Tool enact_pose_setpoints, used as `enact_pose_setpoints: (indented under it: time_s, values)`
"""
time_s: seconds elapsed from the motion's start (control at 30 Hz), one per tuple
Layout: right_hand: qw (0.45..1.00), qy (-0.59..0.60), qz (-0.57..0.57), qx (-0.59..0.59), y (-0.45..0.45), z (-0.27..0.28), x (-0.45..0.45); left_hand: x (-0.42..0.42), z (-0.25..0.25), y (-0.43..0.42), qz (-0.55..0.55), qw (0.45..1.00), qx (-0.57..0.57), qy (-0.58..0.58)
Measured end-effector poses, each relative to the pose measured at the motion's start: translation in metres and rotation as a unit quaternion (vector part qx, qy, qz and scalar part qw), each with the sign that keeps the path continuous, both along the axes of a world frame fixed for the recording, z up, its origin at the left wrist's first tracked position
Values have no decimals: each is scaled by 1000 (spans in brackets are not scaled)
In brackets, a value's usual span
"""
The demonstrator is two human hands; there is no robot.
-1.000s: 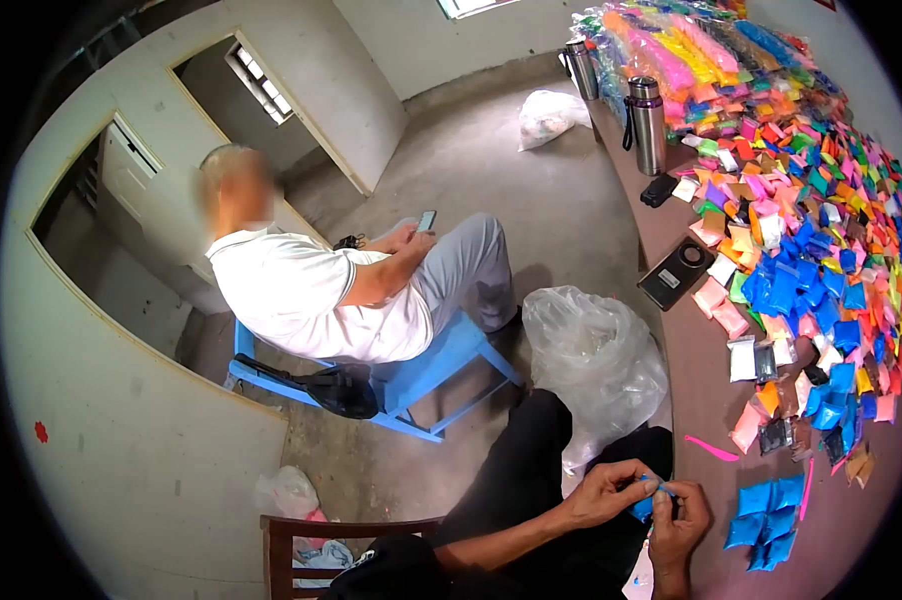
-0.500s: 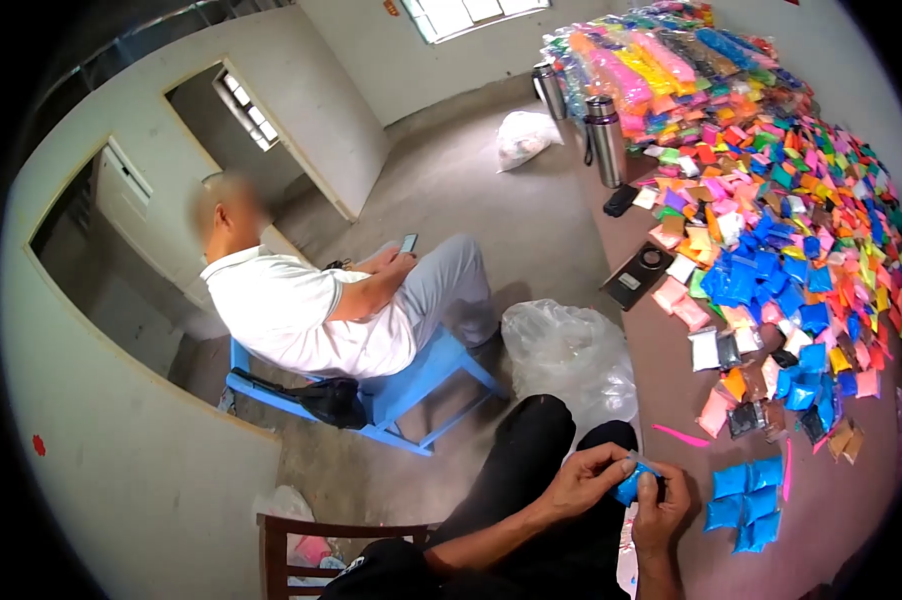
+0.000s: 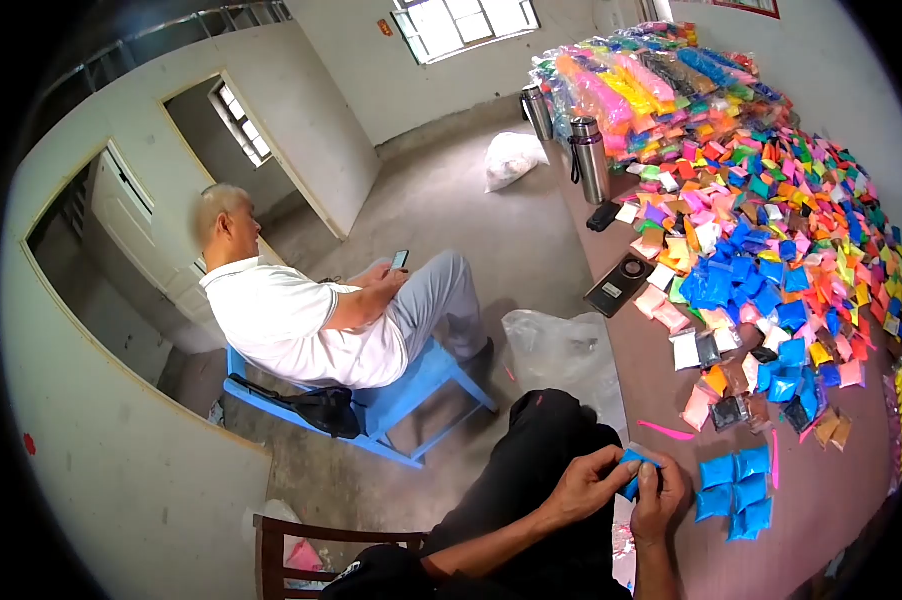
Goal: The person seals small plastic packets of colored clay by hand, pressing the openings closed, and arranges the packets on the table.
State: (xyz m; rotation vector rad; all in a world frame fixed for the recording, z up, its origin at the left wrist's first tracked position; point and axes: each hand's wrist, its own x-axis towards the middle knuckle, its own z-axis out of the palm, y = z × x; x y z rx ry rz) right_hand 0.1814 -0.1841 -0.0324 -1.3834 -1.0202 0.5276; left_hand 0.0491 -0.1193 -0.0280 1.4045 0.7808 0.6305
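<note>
Between my two hands is a small blue packet, partly covered by the fingers. My left hand pinches it from the left side. My right hand grips its other side, thumb pressed against the front. Both hands are at the table's near edge, above my lap. Just right of them, several flat blue packets lie grouped in rows on the brown table. A pink strip stands alongside that group, and another pink strip lies farther back.
A large heap of colourful packets covers the table's far part. A phone, a black object and steel flasks line its left edge. A seated person on a blue chair holds a phone. A plastic bag lies on the floor.
The view has shifted slightly, so the table and room appear moved a little left. Both hands still hold the blue packet, with the fingers slightly rearranged.
</note>
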Motion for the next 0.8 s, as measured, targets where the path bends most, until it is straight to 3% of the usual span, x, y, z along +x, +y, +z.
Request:
enact_pose_setpoints:
  time_s: [0.07,0.17,0.23,0.3,0.47,0.77,0.8]
  values:
    - [991,130,-11,34,0,-10,-3,3,11,-4,20,1000,-1,-9]
    - [997,34,-56,32,2,-12,4,4,1,-6,8,999,-47,13]
    - [996,46,-72,38,3,-29,5,12,4,-12,49,998,13,-29]
    - [995,94,-27,29,-1,0,2,8,17,-14,36,998,-29,-33]
    - [976,209,8,56,2,-17,-4,5,17,-12,43,996,-66,-47]
    - [989,136,-9,61,3,-13,-3,3,22,-11,34,997,-66,-24]
    - [984,172,12,49,0,-13,-2,4,23,-12,47,995,-75,-36]
